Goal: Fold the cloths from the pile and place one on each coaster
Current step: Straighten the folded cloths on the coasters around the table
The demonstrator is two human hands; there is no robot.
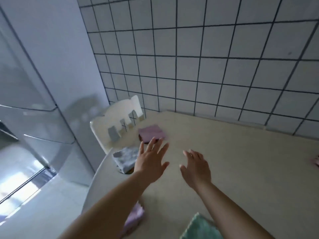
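Placed cloths: a folded lilac square cloth [152, 133] lies on a dark round coaster [145, 141] at the far left of the table; a folded grey mottled cloth [125, 158] covers a second coaster near the table's left edge.
Cloths not yet placed: a lilac cloth [135, 216] shows beside the left forearm, a mint-green waffle cloth [201, 226] under the right forearm, and a pink scrap [316, 161] at the right border; whether any of these is the pile I cannot tell.
Left hand [151, 161]: fingers straight and spread, holding nothing, tips just short of the lilac cloth's near edge.
Right hand [196, 167]: fingers relaxed, slightly apart, empty, above bare table.
Key relation: both placed cloths lie ahead and left of the fingers, the left hand nearer; the unplaced cloths lie behind the hands, toward the person, so the next reach probably goes backward.
Surroundings: a beige table [241, 161], a white plastic chair [117, 125], a white tiled wall [207, 66], a grey refrigerator [34, 118].
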